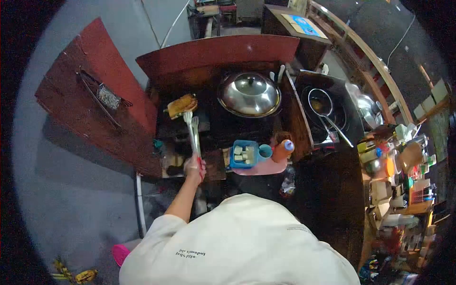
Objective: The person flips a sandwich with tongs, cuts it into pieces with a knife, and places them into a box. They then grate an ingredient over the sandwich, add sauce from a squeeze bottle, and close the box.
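My left hand [194,167] is closed around the red-handled end of a pair of metal tongs [194,135]. The pale tips of the tongs meet the lower edge of browned, toasted bread [183,105], which is over a dark griddle [199,124] at the left of the cooking counter. Whether the tips grip the bread or only touch it is hard to make out. A blue container [243,164] with pale cubes inside is to the right of my left hand. Beside it are a small teal cup [265,151] and an orange squeeze bottle [283,150] on a pink tray [261,168]. My right hand is out of sight.
A domed metal lid [251,94] covers a pan behind the tray. Rightward, a strainer [320,102] rests over a dark wok. Reddish panels [218,51] border the cooking area at the back and left. Cluttered shelves [399,175] fill the far right.
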`<state>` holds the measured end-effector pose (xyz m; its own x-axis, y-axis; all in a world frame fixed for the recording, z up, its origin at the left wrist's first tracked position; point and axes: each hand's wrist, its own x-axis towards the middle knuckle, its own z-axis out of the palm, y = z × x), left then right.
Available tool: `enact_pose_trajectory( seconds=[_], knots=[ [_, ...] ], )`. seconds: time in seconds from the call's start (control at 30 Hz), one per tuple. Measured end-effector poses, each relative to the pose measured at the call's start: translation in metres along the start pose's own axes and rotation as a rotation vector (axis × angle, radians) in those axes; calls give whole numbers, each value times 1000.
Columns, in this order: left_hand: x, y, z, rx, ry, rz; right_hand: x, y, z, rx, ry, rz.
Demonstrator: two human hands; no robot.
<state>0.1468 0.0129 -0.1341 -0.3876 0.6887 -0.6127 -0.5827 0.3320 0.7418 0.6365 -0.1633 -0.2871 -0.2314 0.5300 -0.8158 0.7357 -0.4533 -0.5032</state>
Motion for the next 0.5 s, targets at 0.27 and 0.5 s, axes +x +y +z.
enact_pose_trajectory(
  seconds=[0.27, 0.5],
  knots=[
    [50, 21, 68, -76, -9, 21, -26, -4, 9, -47, 52, -14],
    [90, 18, 60, -147, -43, 34, -33, -11, -9, -112, 105, -56]
  ],
)
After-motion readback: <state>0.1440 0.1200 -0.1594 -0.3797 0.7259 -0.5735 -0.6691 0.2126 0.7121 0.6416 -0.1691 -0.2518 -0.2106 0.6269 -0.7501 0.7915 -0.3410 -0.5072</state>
